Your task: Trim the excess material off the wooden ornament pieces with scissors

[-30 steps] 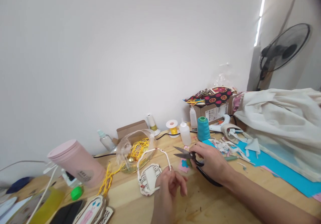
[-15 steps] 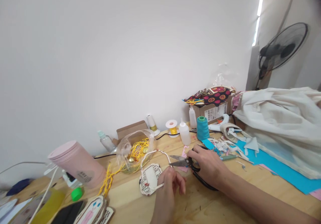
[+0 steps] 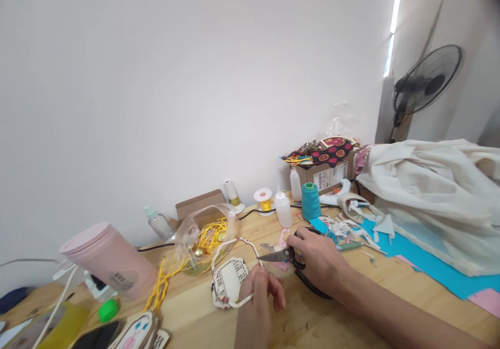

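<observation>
Narrow white looped strip with dark marks, head view: curves around the panel above the tabletop; right side enters the left hand.
Flat pale panel with dark lattice edging: beneath the loop, partly covered by the left hand; cannot tell whether joined to the strip.
Left hand: fingertips pinching the strip's right side; exact contact partly hidden.
Right hand: closed around the handles of the black-handled metal scissors; blades parted, tips beside the strip near the left fingertips; contact not clear.
Strip handling: probably light, flexible yet springy enough to keep its arch; hold close to the blades, fingertips clear of the edges.
Panel handling: probably light, stiff, with fragile lattice; support by the plain centre or outer rim.
Wooden tabletop: pale, beneath both hands.
</observation>
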The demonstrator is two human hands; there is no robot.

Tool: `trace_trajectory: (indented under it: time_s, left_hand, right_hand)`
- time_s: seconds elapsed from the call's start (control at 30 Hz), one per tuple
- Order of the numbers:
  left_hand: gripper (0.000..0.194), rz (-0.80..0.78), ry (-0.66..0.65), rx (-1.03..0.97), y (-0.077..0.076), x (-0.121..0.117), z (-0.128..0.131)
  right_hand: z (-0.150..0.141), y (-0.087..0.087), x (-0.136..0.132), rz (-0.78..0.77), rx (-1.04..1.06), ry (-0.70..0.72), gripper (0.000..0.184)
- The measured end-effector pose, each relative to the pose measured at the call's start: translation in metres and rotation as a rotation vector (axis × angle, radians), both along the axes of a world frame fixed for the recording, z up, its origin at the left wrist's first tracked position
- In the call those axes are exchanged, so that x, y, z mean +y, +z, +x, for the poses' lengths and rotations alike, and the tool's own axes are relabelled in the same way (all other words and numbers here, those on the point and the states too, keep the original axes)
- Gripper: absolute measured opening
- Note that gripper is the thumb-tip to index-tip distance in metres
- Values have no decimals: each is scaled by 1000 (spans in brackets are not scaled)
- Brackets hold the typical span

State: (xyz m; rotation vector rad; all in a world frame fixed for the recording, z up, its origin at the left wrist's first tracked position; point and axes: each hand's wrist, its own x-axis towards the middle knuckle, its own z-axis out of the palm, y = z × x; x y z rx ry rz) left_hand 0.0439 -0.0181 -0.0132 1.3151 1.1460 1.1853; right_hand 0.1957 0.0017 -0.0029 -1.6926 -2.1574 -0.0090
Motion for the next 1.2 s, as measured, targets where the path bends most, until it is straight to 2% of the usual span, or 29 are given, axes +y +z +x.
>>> trace_trajectory:
  time_s: [0.23,0.4,0.47,0.57,0.67,0.77,0.9,0.97,1.03,1.13,1.2]
  left_hand:
    - [44,-33,-5,-34,4,-6,2]
    - [43,-91,-31,-56,-5,-18,7]
    - [43,-95,-21,-86,-6,-24,13]
    - [42,-117,-16,-201,-2,-28,19]
    - [39,-107,-59,-304,2,-25,19]
    - [39,-100,-119,-287,0,-21,16]
    - [41,-126,-198,-200,-5,-20,12]
    - [43,-142,-232,-150,-5,-20,11]
    - [43,-153,-266,-118,-3,-19,9]
    - [36,-138,-309,-139,3,-14,9]
    - [30,-107,-312,-227,5,-10,10]
  right_hand:
    - [1,3,0,10,-4,3,21]
    - [13,10,6,-20,21,-172,16]
    - [18,9,7,31,59,-165,15]
    - [17,3,8,113,218,-43,14]
    - [12,-6,12,101,440,71,13]
    - [7,-7,13,-5,749,147,13]
    - [0,5,7,-272,1211,244,30]
    - [-2,12,3,-399,1308,306,35]
    - [-3,16,-1,-463,1347,345,35]
    - [-3,18,-3,-463,1388,330,33]
    - [-5,19,-4,-426,1426,301,33]
